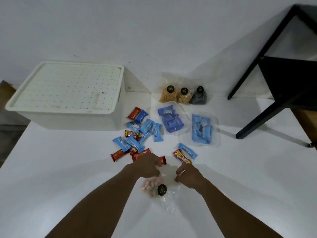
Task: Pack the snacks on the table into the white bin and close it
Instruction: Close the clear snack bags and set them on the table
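The white bin (68,115) stands at the back left of the white table (60,169) with its dotted lid (68,86) on. Several blue and red wrapped snack bars (135,138) lie loose to its right. A clear bag of pink snacks (151,186) with a round black label lies close to me. My left hand (147,166) curls onto the bag's left top edge, next to a red bar (163,159). At the bag's right edge, the fingers of my right hand (187,176) are curled and seem to pinch the clear plastic.
Three clear bags with black labels (183,95) lean at the back against the wall. Two clear packs of blue snacks (170,121) (201,129) lie to the right of the loose bars. A red and a blue bar (184,155) sit by my right hand. A black frame (274,79) stands at the right.
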Demonstrator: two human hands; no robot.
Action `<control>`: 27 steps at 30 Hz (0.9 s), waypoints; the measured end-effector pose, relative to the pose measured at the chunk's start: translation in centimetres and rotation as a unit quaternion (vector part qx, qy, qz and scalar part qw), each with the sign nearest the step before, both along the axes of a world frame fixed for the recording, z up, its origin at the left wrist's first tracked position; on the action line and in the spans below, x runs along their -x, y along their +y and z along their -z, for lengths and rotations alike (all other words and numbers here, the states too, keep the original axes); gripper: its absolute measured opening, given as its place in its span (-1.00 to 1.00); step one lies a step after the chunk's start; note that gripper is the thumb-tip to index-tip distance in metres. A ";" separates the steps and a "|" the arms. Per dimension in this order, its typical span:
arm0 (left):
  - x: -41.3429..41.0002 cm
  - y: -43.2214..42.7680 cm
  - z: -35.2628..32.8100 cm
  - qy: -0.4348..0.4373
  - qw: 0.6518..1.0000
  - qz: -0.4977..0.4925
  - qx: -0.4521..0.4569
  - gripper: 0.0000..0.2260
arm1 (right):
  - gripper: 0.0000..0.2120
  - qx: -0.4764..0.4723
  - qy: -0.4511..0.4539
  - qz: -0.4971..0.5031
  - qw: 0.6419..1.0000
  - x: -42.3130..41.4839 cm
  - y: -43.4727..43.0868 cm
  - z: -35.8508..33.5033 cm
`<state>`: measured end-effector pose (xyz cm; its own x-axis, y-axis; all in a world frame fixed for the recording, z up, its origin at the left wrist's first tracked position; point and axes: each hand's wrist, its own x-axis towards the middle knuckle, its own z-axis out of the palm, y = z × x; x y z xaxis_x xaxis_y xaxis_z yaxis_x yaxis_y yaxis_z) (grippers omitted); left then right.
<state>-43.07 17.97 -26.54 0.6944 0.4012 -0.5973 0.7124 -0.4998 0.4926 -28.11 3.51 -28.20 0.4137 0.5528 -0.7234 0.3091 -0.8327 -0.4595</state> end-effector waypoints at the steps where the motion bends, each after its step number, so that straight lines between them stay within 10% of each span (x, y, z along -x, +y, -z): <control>1: 0.1 -0.6 0.4 0.005 1.000 0.011 -0.011 -0.62 | -0.63 0.012 -0.010 -0.018 1.000 0.2 -0.5 0.6; 6: 0.7 -3.2 1.6 0.053 0.995 0.051 -0.073 -0.49 | -0.46 0.075 -0.053 -0.095 0.991 1.5 -2.5 3.5; 12: 1.1 -3.7 1.9 0.066 0.993 0.056 -0.080 -0.46 | -0.90 -0.018 0.016 0.006 1.000 1.9 -3.1 3.4; 21: -2.3 -1.2 -3.7 -0.095 0.992 -0.057 0.066 -0.81 | -0.96 -0.175 0.095 -0.017 0.980 -3.0 2.0 -7.8; 27: -5.1 1.0 -9.5 -0.225 0.959 -0.138 0.107 -0.70 | -0.79 -0.252 0.053 -0.014 0.966 -7.3 4.2 -15.6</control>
<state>-37.95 18.96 -17.05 0.7867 0.5085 -0.3501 0.4935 -0.1773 0.8515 -20.80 7.69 -12.60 0.3323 0.8552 -0.3976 0.2565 -0.4877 -0.8345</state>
